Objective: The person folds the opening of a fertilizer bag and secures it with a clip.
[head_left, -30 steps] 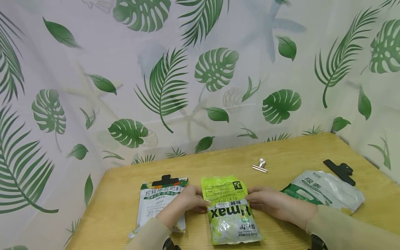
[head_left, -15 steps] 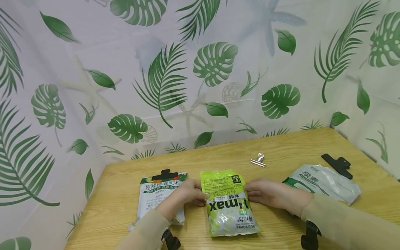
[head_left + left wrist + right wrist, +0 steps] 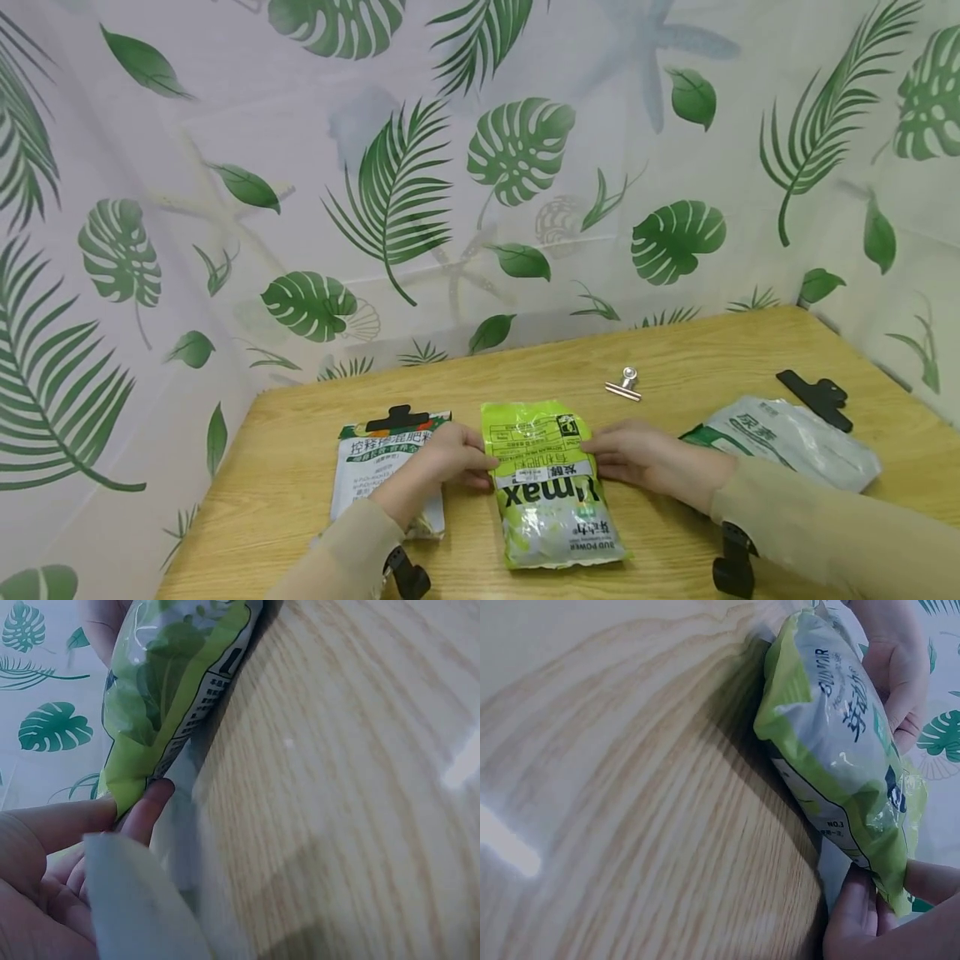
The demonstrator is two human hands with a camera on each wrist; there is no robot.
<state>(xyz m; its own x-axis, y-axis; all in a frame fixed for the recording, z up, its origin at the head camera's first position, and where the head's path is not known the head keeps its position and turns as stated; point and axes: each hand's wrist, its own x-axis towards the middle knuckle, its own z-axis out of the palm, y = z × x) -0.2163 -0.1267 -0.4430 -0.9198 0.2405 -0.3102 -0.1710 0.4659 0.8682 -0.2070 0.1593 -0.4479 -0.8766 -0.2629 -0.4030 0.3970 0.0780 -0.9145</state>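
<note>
A plump lime-green and silver fertilizer bag (image 3: 558, 500) lies in the middle of the table, its large lettering upside down in the head view. My left hand (image 3: 453, 458) pinches its left edge; in the left wrist view, thumb and finger meet on the green margin. On the opposite edge my right hand (image 3: 637, 454) pinches too, thumb on one face and fingers on the other in the right wrist view. Beyond the bag sits a silver bulldog clip (image 3: 625, 384). Left of it lies a white fertilizer bag (image 3: 378, 475) with a black clip (image 3: 398, 418) across its top, partly behind my left forearm.
At the right lies a white and green bag (image 3: 787, 437), partly covered by my right arm, with another black clip (image 3: 817, 398) at its far edge. The wooden table (image 3: 292, 442) ends at leaf-printed cloth walls (image 3: 420, 333) at the back and sides.
The head view has shifted slightly. The green bag's far end reaches a little farther toward the back, with both hands still on its edges.
</note>
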